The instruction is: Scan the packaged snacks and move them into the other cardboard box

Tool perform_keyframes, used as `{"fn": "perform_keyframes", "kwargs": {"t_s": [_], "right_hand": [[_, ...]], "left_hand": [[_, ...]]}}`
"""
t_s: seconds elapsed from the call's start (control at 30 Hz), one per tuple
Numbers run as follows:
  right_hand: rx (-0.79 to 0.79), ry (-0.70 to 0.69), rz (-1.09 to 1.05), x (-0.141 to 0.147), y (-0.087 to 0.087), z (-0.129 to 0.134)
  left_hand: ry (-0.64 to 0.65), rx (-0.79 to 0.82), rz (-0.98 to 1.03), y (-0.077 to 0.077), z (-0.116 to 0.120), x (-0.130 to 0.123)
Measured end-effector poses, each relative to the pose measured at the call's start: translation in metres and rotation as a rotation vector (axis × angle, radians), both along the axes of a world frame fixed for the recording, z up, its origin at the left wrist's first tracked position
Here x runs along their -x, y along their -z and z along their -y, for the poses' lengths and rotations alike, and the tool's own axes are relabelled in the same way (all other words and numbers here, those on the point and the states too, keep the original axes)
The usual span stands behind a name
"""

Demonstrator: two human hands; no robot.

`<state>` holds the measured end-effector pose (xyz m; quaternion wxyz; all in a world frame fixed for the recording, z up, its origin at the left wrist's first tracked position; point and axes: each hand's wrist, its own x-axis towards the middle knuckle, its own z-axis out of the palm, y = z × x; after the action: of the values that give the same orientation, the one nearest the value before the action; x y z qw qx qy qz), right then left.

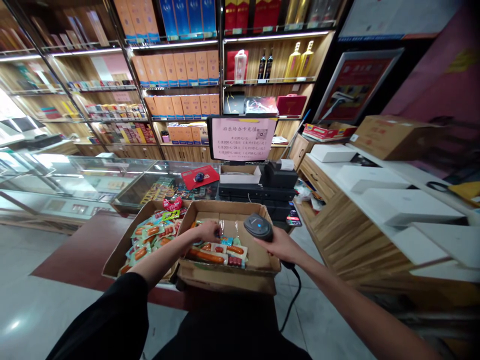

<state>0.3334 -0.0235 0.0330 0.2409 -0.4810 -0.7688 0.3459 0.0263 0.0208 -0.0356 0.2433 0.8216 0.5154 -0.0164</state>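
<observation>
My right hand is wrapped round a dark grey handheld scanner with a small blue light, above the right edge of a cardboard box. Inside this box lie packaged sausages, mostly toward its near side. My left hand is over the same box, its fingers curled down; whatever they hold, if anything, is too small and dark to make out. To the left, a second cardboard box holds a pile of wrapped sausages and a red packet at its far end.
Beyond the boxes stand a monitor with a paper sign, a small open carton and a black printer. A phone lies right of the boxes. Glass counters extend left; white boxes cover the right counter. The scanner's cable hangs down.
</observation>
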Motion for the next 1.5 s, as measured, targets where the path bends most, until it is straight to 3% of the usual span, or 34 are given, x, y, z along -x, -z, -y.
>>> {"fn": "perform_keyframes", "kwargs": {"t_s": [0.17,0.3,0.43,0.5,0.57,0.67,0.77,0.9,1.0,1.13,1.33,1.5], "right_hand": [[-0.011,0.001,0.001,0.0,0.003,-0.002],[-0.042,-0.004,0.026,0.0,0.006,-0.005],[-0.029,0.018,0.029,-0.002,0.008,-0.006],[-0.035,0.036,0.014,-0.003,0.008,-0.005],[-0.025,0.058,0.003,-0.005,0.007,-0.003],[-0.007,0.083,-0.02,-0.006,0.005,-0.001],[0.002,0.081,-0.027,-0.004,0.001,0.0],[0.001,0.038,0.001,-0.001,-0.003,0.001],[-0.007,0.003,0.021,0.001,-0.006,0.0],[-0.01,-0.002,0.004,0.005,-0.014,-0.003],[0.027,-0.001,-0.046,0.016,-0.029,0.0],[0.044,-0.017,-0.055,0.02,-0.031,0.003]], "left_hand": [[0.11,0.073,0.143,-0.005,-0.004,-0.01],[0.275,0.173,0.091,-0.016,-0.015,-0.033],[0.291,0.201,0.033,-0.027,-0.027,-0.045],[0.223,0.176,0.04,-0.034,-0.034,-0.041],[0.073,0.151,0.149,-0.04,-0.041,-0.034],[-0.32,0.176,0.57,-0.044,-0.046,-0.025],[-0.7,0.335,1.034,-0.039,-0.043,-0.023],[-0.947,0.485,1.251,-0.033,-0.032,-0.024],[-0.994,0.512,1.3,-0.035,-0.026,-0.022],[-0.938,0.547,1.338,-0.039,-0.018,-0.02],[-0.921,0.476,1.331,-0.042,-0.011,-0.021],[-0.94,0.45,1.308,-0.047,-0.008,-0.021]]}}
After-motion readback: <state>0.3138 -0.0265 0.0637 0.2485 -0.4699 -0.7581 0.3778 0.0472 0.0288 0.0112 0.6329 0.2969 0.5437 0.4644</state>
